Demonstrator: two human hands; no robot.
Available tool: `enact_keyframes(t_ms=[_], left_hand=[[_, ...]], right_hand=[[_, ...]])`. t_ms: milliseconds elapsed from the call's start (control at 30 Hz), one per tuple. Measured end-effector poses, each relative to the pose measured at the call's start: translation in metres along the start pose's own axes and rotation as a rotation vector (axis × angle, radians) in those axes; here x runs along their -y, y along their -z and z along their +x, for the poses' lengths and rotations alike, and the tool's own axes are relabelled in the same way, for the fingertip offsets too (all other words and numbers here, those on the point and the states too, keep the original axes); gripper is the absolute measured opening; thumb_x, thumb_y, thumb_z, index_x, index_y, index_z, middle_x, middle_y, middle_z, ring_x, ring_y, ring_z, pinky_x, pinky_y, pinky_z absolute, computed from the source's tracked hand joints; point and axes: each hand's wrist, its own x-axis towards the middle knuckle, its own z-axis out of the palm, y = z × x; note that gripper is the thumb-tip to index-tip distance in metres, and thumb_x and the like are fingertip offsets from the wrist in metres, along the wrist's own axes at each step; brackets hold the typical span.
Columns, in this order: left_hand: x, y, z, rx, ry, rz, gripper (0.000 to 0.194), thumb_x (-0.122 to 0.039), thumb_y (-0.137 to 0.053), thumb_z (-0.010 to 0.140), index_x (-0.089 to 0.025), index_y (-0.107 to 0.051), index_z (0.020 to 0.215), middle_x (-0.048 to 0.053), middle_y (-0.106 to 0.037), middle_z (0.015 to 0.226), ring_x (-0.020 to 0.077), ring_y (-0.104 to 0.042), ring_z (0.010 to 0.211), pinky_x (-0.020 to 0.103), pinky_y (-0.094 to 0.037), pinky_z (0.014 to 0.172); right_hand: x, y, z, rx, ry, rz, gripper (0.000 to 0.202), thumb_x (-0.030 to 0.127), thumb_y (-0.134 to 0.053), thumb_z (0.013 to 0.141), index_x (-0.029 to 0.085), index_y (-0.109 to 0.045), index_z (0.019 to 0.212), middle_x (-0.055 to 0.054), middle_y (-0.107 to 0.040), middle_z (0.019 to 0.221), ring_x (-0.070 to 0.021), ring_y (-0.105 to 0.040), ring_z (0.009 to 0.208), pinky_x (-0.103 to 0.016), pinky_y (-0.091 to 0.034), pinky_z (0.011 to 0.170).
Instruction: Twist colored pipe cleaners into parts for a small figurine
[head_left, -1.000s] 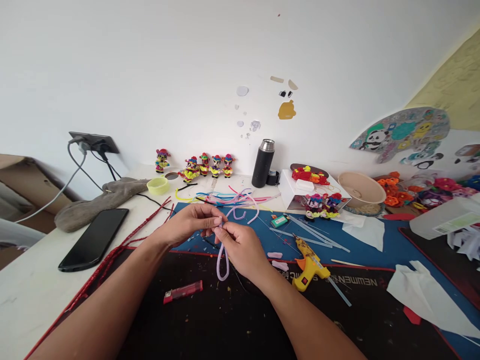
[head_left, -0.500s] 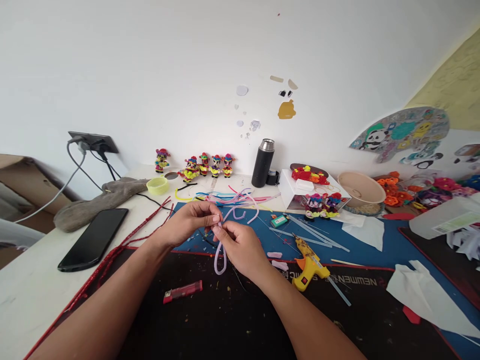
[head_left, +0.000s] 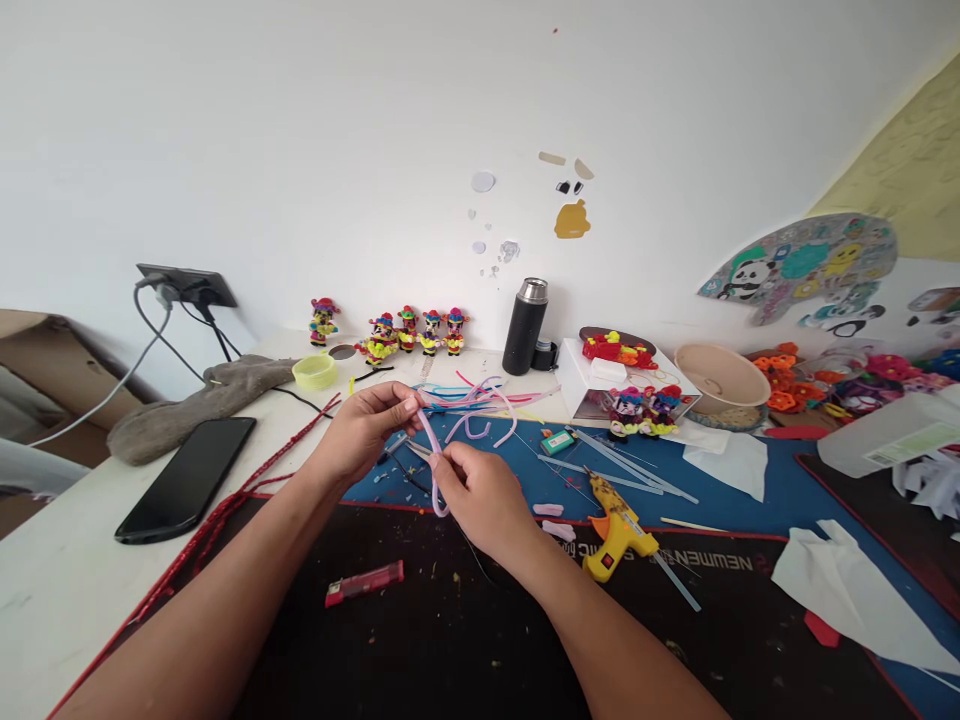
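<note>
A lavender pipe cleaner (head_left: 430, 432) runs between my two hands above the mat. My left hand (head_left: 373, 425) pinches its upper end between thumb and fingertips. Lower and to the right, my right hand (head_left: 478, 492) is closed on it, with a bend of the pipe cleaner hanging below the fingers. Scissors (head_left: 417, 449) lie partly hidden behind the hands. More curved lavender pipe cleaners (head_left: 504, 425) rest just beyond, beside a loose pile of coloured pipe cleaners (head_left: 457, 398).
A yellow glue gun (head_left: 619, 530) lies right of my hands, near clear glue sticks (head_left: 622, 465). A red lighter (head_left: 364, 583) is in front. A phone (head_left: 187, 480) and red twisted strands (head_left: 247, 490) lie left. Small figures (head_left: 430, 332) and a black thermos (head_left: 523, 330) stand behind.
My hands have moved apart, the left going up and to the left. The loop of pipe cleaner below them has become smaller, with a straighter length showing between the hands.
</note>
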Motion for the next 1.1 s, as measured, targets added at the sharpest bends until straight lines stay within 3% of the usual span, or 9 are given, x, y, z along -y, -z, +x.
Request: enact_keyframes(t_ms=[233, 400, 633, 800, 1100], left_hand=[[0.0027, 0.0001, 0.0002, -0.008, 0.026, -0.014, 0.038, -0.045, -0.099, 0.065, -0.015, -0.076, 0.074, 0.005, -0.072, 0.07, 0.0149, -0.065, 0.065, 0.025, -0.056, 0.065], [0.0037, 0.0043, 0.0027, -0.075, -0.008, -0.067, 0.035, -0.04, -0.098, 0.066, -0.015, -0.076, 0.076, 0.004, -0.071, 0.072, 0.0134, -0.063, 0.064, 0.024, -0.057, 0.064], [0.0054, 0.0084, 0.0058, -0.136, -0.045, -0.119, 0.032, -0.038, -0.099, 0.067, -0.016, -0.076, 0.074, 0.002, -0.07, 0.08, 0.0128, -0.066, 0.07, 0.022, -0.059, 0.065], [0.0057, 0.0076, 0.0059, -0.142, -0.041, -0.121, 0.032, -0.037, -0.099, 0.066, -0.016, -0.077, 0.075, 0.003, -0.069, 0.079, 0.0127, -0.065, 0.069, 0.022, -0.06, 0.064], [0.0053, 0.0083, 0.0064, -0.148, -0.053, -0.126, 0.031, -0.036, -0.099, 0.065, -0.016, -0.078, 0.075, 0.002, -0.067, 0.074, 0.0125, -0.063, 0.069, 0.021, -0.059, 0.064]], right_hand=[[0.0, -0.0007, -0.0013, 0.059, 0.018, 0.059, 0.036, 0.039, -0.053, 0.104, 0.022, -0.054, 0.073, 0.004, -0.055, 0.062, -0.0128, -0.046, 0.056, -0.027, -0.029, 0.058], [0.0002, -0.0003, -0.0037, 0.09, 0.035, 0.024, 0.039, 0.051, -0.053, 0.106, 0.022, -0.057, 0.079, 0.003, -0.06, 0.067, -0.014, -0.05, 0.06, -0.027, -0.029, 0.058], [-0.0023, -0.0044, -0.0042, 0.059, 0.062, -0.158, 0.037, 0.057, -0.067, 0.099, 0.022, -0.065, 0.114, -0.002, -0.073, 0.081, -0.0225, -0.068, 0.074, -0.03, -0.034, 0.065], [-0.0063, -0.0069, -0.0026, 0.017, 0.057, -0.305, 0.031, 0.051, -0.06, 0.104, 0.023, -0.067, 0.114, -0.006, -0.078, 0.086, -0.0274, -0.072, 0.08, -0.032, -0.032, 0.066], [-0.0028, -0.0031, 0.0008, 0.055, 0.048, -0.435, 0.03, 0.042, -0.049, 0.111, 0.022, -0.071, 0.107, -0.008, -0.078, 0.083, -0.0243, -0.071, 0.073, -0.034, -0.021, 0.059]])
